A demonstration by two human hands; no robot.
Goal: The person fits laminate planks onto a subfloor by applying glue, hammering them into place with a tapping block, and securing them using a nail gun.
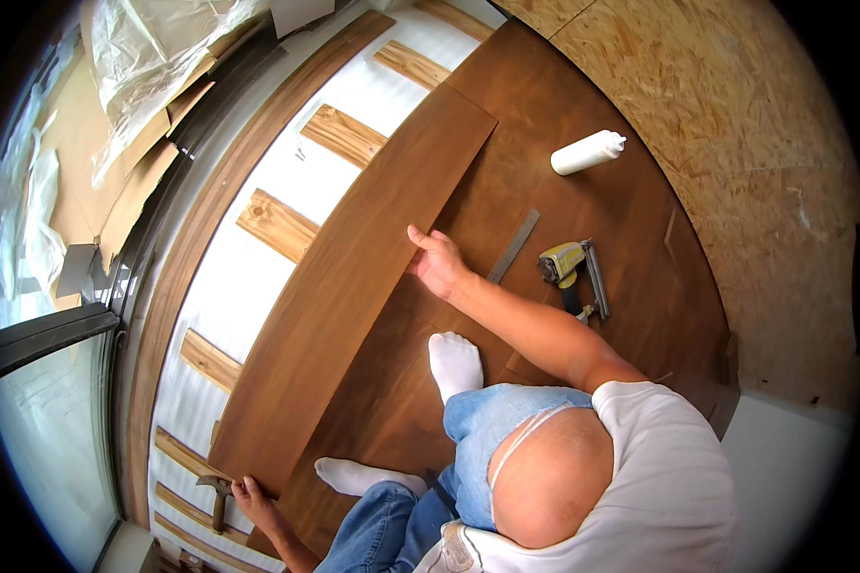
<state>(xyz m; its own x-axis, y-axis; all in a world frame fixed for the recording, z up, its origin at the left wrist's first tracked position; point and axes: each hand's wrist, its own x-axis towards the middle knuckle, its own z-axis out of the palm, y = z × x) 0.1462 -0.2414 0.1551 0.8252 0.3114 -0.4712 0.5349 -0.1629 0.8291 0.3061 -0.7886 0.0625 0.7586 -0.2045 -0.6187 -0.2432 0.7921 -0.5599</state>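
A long brown wooden plank lies diagonally along the edge of the laid floorboards. My right hand grips its inner long edge near the middle, thumb on top and fingers curled under. My left hand holds the same plank at its near end, fingertips at the edge. Just left of that hand is a hammer, resting by the wooden battens. Right of my right hand, a metal ruler and a yellow nail gun lie on the boards, with a white squeeze bottle beyond.
Pale battens sit on white underlay at the left, beside a long wooden strip and a glass door frame. Cardboard and plastic sheeting are at the upper left. An OSB panel borders the right. My socked feet are on the floorboards.
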